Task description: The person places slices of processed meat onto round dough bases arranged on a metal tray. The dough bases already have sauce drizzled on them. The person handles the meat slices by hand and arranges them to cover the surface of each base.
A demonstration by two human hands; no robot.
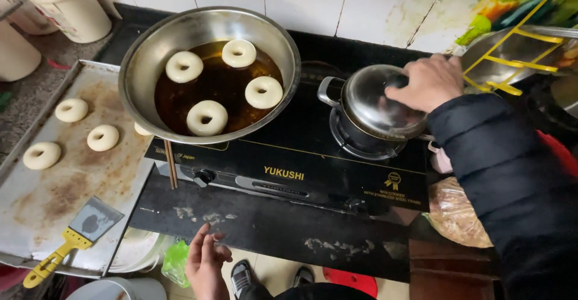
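Fingers of my right hand (428, 82) wrap over the top of the steel lid (379, 104), closed on its knob, which my palm hides. That lid sits on a small dark pot (361, 132) on the right burner of the black stove (289, 155). My left hand (205, 264) hangs open and empty below the stove's front edge, holding nothing.

To lift well, I judge the lid should come straight up, then tilt away from me so steam escapes toward the wall; a firm pinch on the knob matters, since the metal looks slick.

On the left burner stands a wide steel pan (141, 65) of dark oil with four pale dough rings (206, 117) floating apart from one another. Two chopsticks (171, 164) lean at the pan's front rim. Left of the stove lies a worn metal tray (36, 204) with more raw rings (102, 137) near its far edge and a yellow-handled scraper (75, 237) at its near corner.

Gold lettering and a small gold seal mark the stove's front panel. A clear bag (457, 216) of something brown rests at the stove's right front corner, and a white tub (69, 5) stands at the far left.
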